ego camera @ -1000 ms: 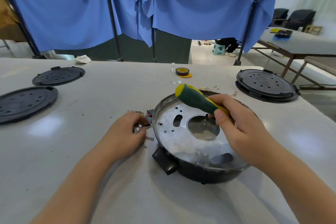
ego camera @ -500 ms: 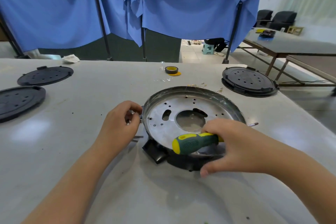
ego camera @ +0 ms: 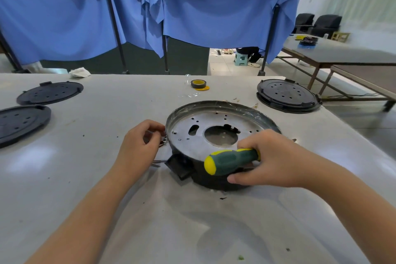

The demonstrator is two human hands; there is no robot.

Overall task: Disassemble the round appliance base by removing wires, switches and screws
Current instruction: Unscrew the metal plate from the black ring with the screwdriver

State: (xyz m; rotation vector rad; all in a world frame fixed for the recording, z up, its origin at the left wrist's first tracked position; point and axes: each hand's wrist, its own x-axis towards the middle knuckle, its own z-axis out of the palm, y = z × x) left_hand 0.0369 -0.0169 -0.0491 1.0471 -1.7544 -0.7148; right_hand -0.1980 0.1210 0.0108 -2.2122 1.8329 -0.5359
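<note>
The round appliance base (ego camera: pixel 214 118), a black shell with a silver metal plate inside, sits in the middle of the white table (ego camera: pixel 85 178). My right hand (ego camera: pixel 272 158) rests on its near rim, gripping a screwdriver (ego camera: pixel 229 159) with a green and yellow handle that lies sideways, pointing right. My left hand (ego camera: pixel 139 148) is at the base's left edge, its fingers curled around small metal parts (ego camera: pixel 164 142) there. What exactly the fingers pinch is partly hidden. A black plastic block (ego camera: pixel 179 167) sticks out of the base's near left side.
Two black round covers (ego camera: pixel 50 92) (ego camera: pixel 19 122) lie at the left and one more black cover (ego camera: pixel 287 94) at the far right. A roll of tape (ego camera: pixel 198 84) lies behind the base. Small screws and debris are scattered on the table. Blue curtains hang behind.
My right hand swung the screwdriver from upright over the plate down to lying sideways at the base's near rim. My left hand stayed at the left edge.
</note>
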